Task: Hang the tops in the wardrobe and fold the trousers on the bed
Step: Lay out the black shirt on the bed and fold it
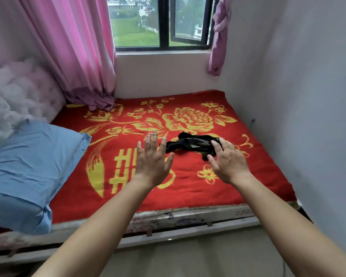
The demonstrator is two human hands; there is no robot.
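Left hand (152, 162) and right hand (228, 162) are hovering, fingers spread, gripping nothing. Black garment (192, 144) is lying at the right fingertips, and a half-hidden yellow character (122, 168) is peeking out beside the left fingers.

The bare left forearm (100, 222) rises from the lower left of the frame and the bare right forearm (284, 212) from the lower right, both reaching toward the middle. The left hand (152, 159), just left of centre, shows its back, fingers straight and spread. The right hand (229, 162), right of centre at about the same height, also shows its back, fingers spread and loosely bent.
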